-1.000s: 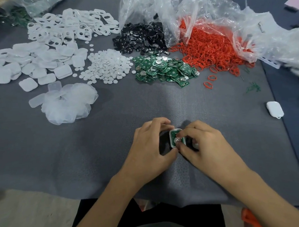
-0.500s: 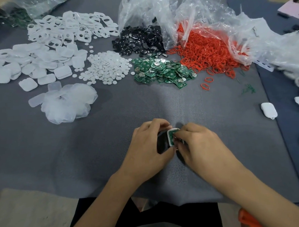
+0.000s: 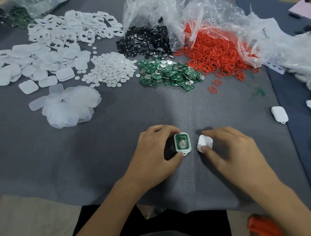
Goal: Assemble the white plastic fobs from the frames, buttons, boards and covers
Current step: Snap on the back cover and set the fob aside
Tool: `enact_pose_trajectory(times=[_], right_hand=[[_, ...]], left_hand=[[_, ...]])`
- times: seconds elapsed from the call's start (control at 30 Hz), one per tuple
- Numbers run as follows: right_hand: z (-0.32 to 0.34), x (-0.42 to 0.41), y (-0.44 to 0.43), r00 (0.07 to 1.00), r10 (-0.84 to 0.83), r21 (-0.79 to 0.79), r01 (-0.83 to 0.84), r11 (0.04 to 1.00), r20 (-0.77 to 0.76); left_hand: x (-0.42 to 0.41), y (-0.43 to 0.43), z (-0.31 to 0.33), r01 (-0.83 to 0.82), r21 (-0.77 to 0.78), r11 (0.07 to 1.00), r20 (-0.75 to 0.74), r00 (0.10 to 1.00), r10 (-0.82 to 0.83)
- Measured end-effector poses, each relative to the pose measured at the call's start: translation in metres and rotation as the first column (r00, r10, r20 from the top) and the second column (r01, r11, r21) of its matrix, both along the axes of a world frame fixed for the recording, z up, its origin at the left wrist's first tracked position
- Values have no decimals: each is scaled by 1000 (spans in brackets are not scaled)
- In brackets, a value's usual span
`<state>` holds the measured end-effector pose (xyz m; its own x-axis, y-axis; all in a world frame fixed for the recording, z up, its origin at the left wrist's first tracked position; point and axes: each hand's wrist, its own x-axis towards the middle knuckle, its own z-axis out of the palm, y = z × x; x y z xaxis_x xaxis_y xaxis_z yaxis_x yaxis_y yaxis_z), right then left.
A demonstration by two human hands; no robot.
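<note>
My left hand [image 3: 153, 153] grips a white fob frame [image 3: 182, 142] with a green board and a round silver cell seated in it, facing up, over a dark block under the fingers. Just to its right, my right hand [image 3: 227, 149] pinches a white cover [image 3: 205, 143] between thumb and fingers on the grey mat. The two parts are a small gap apart. Supplies lie at the back: white frames [image 3: 74, 27], white covers [image 3: 27, 66], round white buttons [image 3: 110, 69] and green boards [image 3: 170, 72].
Black discs [image 3: 145, 41] and red rings [image 3: 216, 54] spill from clear bags [image 3: 180, 11] at the back. Translucent pads [image 3: 69, 105] lie at the left. Finished white fobs [image 3: 279, 114] sit along the right edge. The grey mat [image 3: 98, 149] ends near my body.
My right hand has left the board in the frame and moved right onto a white cover. The left hand still holds the frame, with the board now fully visible.
</note>
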<state>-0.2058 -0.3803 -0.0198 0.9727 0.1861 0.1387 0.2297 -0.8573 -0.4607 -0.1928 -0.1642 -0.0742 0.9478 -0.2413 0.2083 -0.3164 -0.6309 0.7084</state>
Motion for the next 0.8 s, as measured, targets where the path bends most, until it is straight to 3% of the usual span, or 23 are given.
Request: enact_pose_trajectory(times=[0.1, 0.27, 0.6, 0.8], right_hand=[[-3, -2, -6, 999, 12, -29, -13, 999, -46], [-11, 6, 18, 993, 100, 50, -103, 993, 56], [-12, 25, 28, 928, 370, -203, -355, 913, 40], [-8, 32, 25, 882, 471, -260, -449, 855, 25]], left_hand=[[0, 0, -3, 8, 17, 1000, 6, 1000, -9], [1, 0, -3, 12, 13, 1000, 15, 1000, -12], [0, -1, -4, 0, 7, 1000, 8, 1000, 0], [1, -1, -3, -4, 9, 1000, 9, 1000, 4]])
